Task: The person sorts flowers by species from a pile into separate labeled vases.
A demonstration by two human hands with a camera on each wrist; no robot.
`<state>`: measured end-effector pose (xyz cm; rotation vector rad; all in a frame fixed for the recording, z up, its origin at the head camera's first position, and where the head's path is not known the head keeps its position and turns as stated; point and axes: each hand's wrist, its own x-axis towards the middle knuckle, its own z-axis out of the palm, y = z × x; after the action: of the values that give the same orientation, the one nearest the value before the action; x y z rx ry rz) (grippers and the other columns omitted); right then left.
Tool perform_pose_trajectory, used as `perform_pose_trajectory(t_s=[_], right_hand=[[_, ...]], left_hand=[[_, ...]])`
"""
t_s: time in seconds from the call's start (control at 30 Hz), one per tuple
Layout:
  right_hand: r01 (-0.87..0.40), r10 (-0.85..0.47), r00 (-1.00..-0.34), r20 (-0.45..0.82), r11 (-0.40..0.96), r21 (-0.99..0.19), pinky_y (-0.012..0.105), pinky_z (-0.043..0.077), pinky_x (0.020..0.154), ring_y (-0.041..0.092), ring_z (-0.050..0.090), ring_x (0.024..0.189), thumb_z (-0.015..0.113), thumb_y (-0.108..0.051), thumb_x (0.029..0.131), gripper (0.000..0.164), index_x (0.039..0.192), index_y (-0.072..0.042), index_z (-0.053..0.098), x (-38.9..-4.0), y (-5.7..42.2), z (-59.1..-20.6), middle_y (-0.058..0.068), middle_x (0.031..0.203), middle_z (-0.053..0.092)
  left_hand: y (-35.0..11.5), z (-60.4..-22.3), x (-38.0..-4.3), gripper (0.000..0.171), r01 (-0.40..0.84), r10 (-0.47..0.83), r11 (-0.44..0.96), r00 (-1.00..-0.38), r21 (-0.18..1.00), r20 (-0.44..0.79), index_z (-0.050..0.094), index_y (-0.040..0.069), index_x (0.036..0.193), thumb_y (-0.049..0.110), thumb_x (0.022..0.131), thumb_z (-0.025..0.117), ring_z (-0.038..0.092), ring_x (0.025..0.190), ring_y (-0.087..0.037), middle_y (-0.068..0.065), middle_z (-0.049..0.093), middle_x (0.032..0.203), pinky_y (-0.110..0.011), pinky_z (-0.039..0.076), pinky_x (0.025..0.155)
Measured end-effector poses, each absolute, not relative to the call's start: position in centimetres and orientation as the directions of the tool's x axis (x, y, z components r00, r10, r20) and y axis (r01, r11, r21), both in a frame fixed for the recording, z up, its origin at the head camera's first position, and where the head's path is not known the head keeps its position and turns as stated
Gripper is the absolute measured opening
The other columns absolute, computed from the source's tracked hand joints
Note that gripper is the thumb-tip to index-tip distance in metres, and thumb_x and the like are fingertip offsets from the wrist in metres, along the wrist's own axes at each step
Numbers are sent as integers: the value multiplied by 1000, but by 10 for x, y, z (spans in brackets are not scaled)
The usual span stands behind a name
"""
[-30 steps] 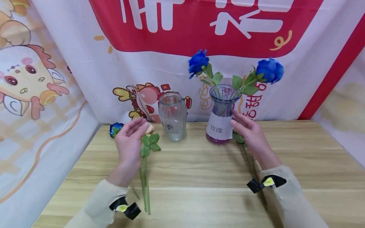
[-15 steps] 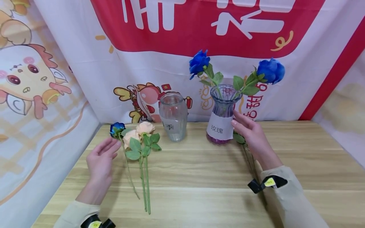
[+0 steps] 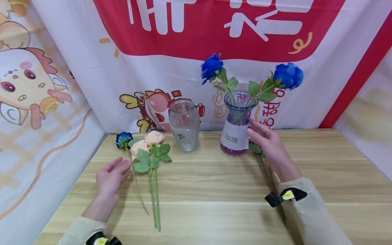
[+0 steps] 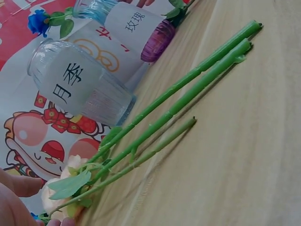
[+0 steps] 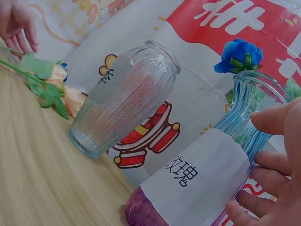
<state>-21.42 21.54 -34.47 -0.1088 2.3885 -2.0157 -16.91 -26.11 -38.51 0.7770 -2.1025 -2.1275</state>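
My left hand (image 3: 110, 182) is at the left, fingertips right at the thin stem of a blue rose (image 3: 124, 140) lying on the table; its fingers look relaxed. Beside that rose lie two peach flowers (image 3: 140, 149) with green stems (image 4: 188, 96). My right hand (image 3: 272, 149) rests with its fingertips against the right side of a flared glass vase (image 5: 197, 176) with a purple base and a white label. Two blue roses stand in it, one leaning left (image 3: 211, 68), the other right (image 3: 288, 75). A clear ribbed vase (image 3: 185, 124) with a label stands between the hands.
A leafy stem (image 3: 265, 168) lies on the wooden table (image 3: 208, 217) by the right forearm, partly hidden by the arm and vase. A printed cloth backdrop (image 3: 165, 73) hangs right behind the vases. Another cloth (image 3: 58, 143) closes off the left side.
My left hand has moved left and toward me, away from over the peach flowers, uncovering them, then slightly in toward the blue rose's stem. My right hand stays at the flared vase.
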Motion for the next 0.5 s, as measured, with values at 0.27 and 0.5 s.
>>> perform_pose_trajectory(t_s=[0.27, 0.5], right_hand=[[-34, -62, -998, 24, 164, -986, 49, 30, 132, 23, 34, 162, 56, -43, 110, 68, 169, -23, 29, -213, 215, -344, -3, 176, 29], [-38, -70, -997, 27, 159, -987, 50, 30, 132, 23, 32, 162, 56, -43, 110, 68, 169, -24, 29, -214, 215, -344, -4, 177, 28]], left_hand=[[-261, -398, -168, 77, -290, -307, -72, -904, 954, -298, 33, 2, 164, 12, 100, 74, 72, 88, 6, 25, 69, 85, -19, 61, 92], [-260, -404, -170, 76, -296, -296, -68, -906, 953, -303, 35, -1, 162, 12, 99, 75, 73, 85, 6, 21, 69, 87, -19, 61, 93]])
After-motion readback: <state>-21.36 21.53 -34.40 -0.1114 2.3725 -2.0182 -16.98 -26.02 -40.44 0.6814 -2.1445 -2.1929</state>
